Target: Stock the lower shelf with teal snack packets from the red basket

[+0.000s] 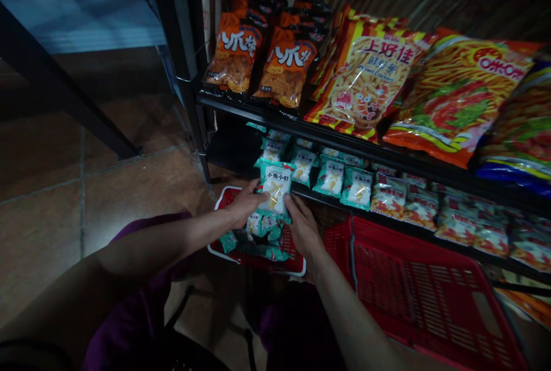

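Black metal shelf (353, 144) carries big snack bags far and small teal packets (331, 176) on its lower tier. Two red baskets (413, 296) sit near. Between both hands, above the left basket, a teal packet (276, 186): left hand (243, 203) fingers and right hand (302, 225) fingers pinch its sides

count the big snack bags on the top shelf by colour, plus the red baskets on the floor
orange bags with white characters, front row: 2 (more behind, too dark to count)
yellow-and-red striped prawn cracker bag: 1
orange-and-yellow bag with red and green picture: 1
blue-edged bag at the frame's right: 1
red baskets: 2
total: 7
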`<state>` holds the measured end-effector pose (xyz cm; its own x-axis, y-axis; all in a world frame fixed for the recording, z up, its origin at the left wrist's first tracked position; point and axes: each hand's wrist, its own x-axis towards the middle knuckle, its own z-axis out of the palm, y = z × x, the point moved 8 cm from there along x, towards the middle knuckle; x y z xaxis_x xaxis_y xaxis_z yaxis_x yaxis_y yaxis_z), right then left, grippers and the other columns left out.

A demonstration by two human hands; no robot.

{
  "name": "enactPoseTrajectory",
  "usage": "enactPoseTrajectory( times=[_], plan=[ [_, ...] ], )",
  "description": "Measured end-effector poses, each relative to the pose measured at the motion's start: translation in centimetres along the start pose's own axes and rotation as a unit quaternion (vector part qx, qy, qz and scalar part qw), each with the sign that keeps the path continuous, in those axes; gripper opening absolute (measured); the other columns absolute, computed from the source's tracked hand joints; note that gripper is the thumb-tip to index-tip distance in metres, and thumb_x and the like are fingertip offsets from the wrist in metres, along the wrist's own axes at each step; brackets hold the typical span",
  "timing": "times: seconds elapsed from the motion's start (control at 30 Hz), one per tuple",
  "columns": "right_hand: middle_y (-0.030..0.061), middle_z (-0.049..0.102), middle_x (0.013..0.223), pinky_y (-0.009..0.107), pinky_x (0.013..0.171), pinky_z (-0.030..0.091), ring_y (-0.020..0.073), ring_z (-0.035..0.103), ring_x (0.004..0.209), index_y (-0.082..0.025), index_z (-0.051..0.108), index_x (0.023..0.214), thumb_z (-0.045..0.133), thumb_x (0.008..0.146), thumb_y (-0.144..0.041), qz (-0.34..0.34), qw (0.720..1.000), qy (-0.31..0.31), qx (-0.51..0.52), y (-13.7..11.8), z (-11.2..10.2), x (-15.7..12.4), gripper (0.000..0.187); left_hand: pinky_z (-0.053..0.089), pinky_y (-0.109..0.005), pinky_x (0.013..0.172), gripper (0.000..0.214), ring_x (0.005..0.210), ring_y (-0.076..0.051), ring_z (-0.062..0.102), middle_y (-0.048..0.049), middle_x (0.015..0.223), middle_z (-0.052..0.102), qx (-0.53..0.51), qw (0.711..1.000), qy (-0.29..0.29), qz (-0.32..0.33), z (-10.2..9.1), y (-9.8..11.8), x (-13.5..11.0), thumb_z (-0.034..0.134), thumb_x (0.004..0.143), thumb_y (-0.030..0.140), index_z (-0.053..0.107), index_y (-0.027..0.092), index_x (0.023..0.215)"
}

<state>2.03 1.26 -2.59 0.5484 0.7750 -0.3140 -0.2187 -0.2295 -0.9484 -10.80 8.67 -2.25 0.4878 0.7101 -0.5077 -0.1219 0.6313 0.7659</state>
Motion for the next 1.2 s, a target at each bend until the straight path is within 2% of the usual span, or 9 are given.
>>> enactPoseTrajectory(
  times=[0.1,0.23,0.47,0.63,0.87,1.1,1.2],
  plan=[
    [0.0023,0.071,0.092,0.031,0.068,0.055,0.0196,0.066,0.083,-0.023,0.065,0.100,0.074,0.064,-0.044,0.067,0.996,0.003,0.054,0.7,0.9,-0.3,0.043,0.052,-0.033,0.079,0.054,0.084,-0.018,0.063,-0.0101,0.110,0.064,0.027,1.000,0.003,-0.001,-0.3,0.1,-0.3,0.059,0.075,0.014,0.047,0.017,0.128],
    [0.0022,0.072,0.089,0.031,0.073,0.054,0.0196,0.066,0.084,-0.020,0.067,0.097,0.077,0.061,-0.040,0.055,0.994,-0.025,0.087,0.4,2.2,-0.4,0.042,0.051,-0.034,0.082,0.048,0.091,-0.020,0.063,-0.0102,0.111,0.064,0.062,0.998,0.000,0.014,-0.8,0.6,-0.8,0.061,0.075,0.016,0.051,0.016,0.122],
    [0.0009,0.072,0.088,0.027,0.074,0.053,0.0152,0.066,0.080,-0.019,0.067,0.093,0.077,0.060,-0.039,0.043,0.996,0.012,0.076,1.0,2.1,0.3,0.040,0.053,-0.034,0.076,0.044,0.089,-0.020,0.063,-0.0112,0.106,0.064,0.044,0.998,-0.041,-0.027,-1.5,-0.4,-1.8,0.067,0.076,0.027,0.053,0.016,0.116],
    [0.0014,0.071,0.091,0.025,0.072,0.053,0.0140,0.066,0.079,-0.018,0.064,0.094,0.079,0.059,-0.037,0.046,0.994,0.020,0.094,1.3,2.7,0.4,0.042,0.055,-0.028,0.071,0.036,0.084,-0.017,0.063,-0.0090,0.107,0.062,0.039,0.999,-0.005,-0.004,-2.6,-0.2,-1.6,0.064,0.076,0.017,0.057,0.015,0.112],
    [0.0028,0.071,0.095,0.027,0.072,0.054,0.0162,0.066,0.082,-0.019,0.063,0.097,0.078,0.060,-0.038,0.057,0.995,0.009,0.080,1.4,3.8,0.1,0.044,0.055,-0.024,0.063,0.041,0.080,-0.015,0.062,-0.0094,0.108,0.062,0.082,0.996,0.030,-0.013,-3.8,-0.5,-1.0,0.052,0.078,0.008,0.054,0.015,0.119],
    [0.0047,0.067,0.111,0.034,0.076,0.054,0.0202,0.065,0.093,-0.026,0.061,0.114,0.077,0.062,-0.037,0.073,0.992,-0.083,0.057,0.8,6.1,-0.8,0.055,0.045,-0.016,0.050,0.044,0.069,-0.011,0.058,-0.0077,0.102,0.064,0.142,0.987,0.078,0.001,-5.1,-0.1,-0.6,0.049,0.079,0.008,0.053,0.016,0.122],
    [0.0061,0.067,0.110,0.036,0.079,0.053,0.0215,0.065,0.093,-0.025,0.059,0.117,0.078,0.060,-0.036,0.077,0.993,-0.076,0.046,1.0,6.1,-0.9,0.061,0.046,-0.017,0.054,0.045,0.070,-0.011,0.058,-0.0064,0.100,0.066,0.190,0.978,0.084,0.013,-5.3,0.0,-0.5,0.051,0.078,0.011,0.054,0.017,0.122]
  ],
)
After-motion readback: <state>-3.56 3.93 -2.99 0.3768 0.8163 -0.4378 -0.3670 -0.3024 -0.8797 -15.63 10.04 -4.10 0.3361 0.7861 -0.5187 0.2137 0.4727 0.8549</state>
